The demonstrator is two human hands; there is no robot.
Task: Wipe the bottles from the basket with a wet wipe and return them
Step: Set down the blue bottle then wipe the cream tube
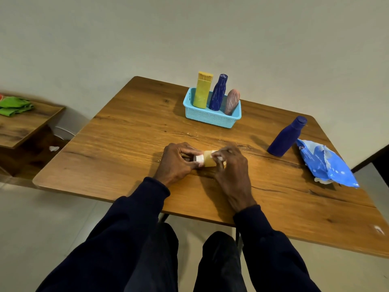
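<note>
Wooden table [126,133] against a plain pale wall, seen from the seated person's head. Both hands are at the near-centre of the table. The small amber bottle [208,160] lies sideways between them, low over the tabletop (can't tell if it touches). Left hand [176,161] has its fingers curled round the white cap [199,158] end and grips it. Right hand [231,167] is curled over the bottle's body, pressing a white wet wipe [220,158] against it; only a bit of the wipe shows.

At the far side is a light blue basket [210,119] with three bottles standing in it: yellow bottle [202,91], dark blue bottle [218,93] and pink bottle [231,102], which leans right. A second dark blue bottle [286,137] stands on the table to the right, just beside a crumpled blue wipe pack [324,163]. Off to the left is a low wooden shelf [25,127] with a green cloth [14,106] on it.
</note>
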